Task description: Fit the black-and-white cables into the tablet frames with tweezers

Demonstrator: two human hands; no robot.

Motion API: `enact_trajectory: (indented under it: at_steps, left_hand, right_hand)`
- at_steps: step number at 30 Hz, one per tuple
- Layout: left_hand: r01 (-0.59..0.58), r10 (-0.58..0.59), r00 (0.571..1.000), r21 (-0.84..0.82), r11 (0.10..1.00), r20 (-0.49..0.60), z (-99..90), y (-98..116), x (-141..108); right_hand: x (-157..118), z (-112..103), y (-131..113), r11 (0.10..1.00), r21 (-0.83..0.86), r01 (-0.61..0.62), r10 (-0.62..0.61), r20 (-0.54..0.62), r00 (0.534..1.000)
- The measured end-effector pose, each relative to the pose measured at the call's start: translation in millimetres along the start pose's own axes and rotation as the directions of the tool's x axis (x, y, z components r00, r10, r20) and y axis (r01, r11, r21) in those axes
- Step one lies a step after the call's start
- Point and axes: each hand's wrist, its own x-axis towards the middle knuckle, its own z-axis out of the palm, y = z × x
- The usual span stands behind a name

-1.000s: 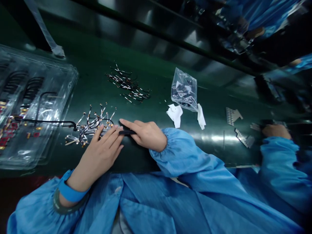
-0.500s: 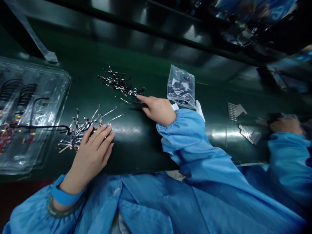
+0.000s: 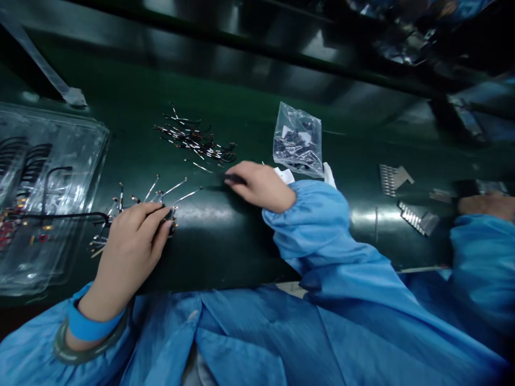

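Note:
My left hand (image 3: pixel 131 233) lies over a loose pile of thin silvery flex cables (image 3: pixel 177 185) with gold-coloured ends. Its fingers are curled, and a small dark piece shows between thumb and fingers; its kind is unclear. My right hand (image 3: pixel 261 185) is closed above the green bench, thumb and forefinger pinched around a small dark piece (image 3: pixel 232 179). Just beyond its fingertips lies a second heap of dark and silvery flex cables (image 3: pixel 197 142), with a single strip (image 3: pixel 201 167) apart from it.
Stacked clear plastic trays (image 3: pixel 60 128) with dark cables are at left. A clear bag of dark parts (image 3: pixel 298 142) lies behind my right wrist. Metal toothed pieces (image 3: pixel 388 179) are to the right, near a co-worker's hand (image 3: pixel 486 205). A shelf (image 3: pixel 257 59) runs along the back.
My left hand has gone from resting flat on the pile to curled fingers. My right hand has drawn slightly back from the far heap, its pointing forefinger now folded into a pinch.

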Motion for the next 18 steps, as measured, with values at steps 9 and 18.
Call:
enact_trajectory:
  at_steps: [9, 18]
  left_hand:
    - [-0.02, 0.02, 1.0, 0.037, 0.999, 0.0, 6.9, 7, -16]
    - [-0.025, 0.026, 0.999, 0.041, 0.999, -0.02, 10.8, 9, -19]
  right_hand:
    - [5, 30, -58, 0.951, -0.149, 0.27, -0.232, 0.233, 0.944]
    - [-24, 21, -80, 0.969, -0.232, -0.087, 0.137, 0.21, 0.968]
